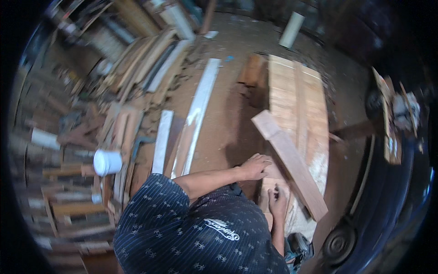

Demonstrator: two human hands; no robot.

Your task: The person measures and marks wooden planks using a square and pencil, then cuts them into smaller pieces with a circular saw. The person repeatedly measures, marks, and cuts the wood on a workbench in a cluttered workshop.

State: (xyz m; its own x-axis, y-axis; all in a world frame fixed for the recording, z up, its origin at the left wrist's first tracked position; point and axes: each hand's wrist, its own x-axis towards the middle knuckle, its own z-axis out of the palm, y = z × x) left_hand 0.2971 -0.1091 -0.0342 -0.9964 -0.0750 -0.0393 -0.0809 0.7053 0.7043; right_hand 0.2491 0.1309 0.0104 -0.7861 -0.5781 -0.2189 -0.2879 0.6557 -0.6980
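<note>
My left hand (256, 167) rests with bent fingers on the end of a pale wooden piece (274, 172) at the near left side of the workbench, gripping its edge. Just nearer to me, my right hand (277, 202) is closed low over the bench top; a small dark thing shows between its fingers, too small to name. A thick wooden plank (292, 162) lies slantwise across the bench, right of both hands and touching neither. Beneath it stretches the long plank-topped workbench (315, 105), with pale shavings or dust on its right side.
Left of the bench, long boards (200, 105) lie on the brown floor. Stacked timber (150, 64) and a white bucket (108, 162) fill the left side. A dark blue vehicle (388, 201) stands close on the right. A power tool (299, 249) sits at the bench's near end.
</note>
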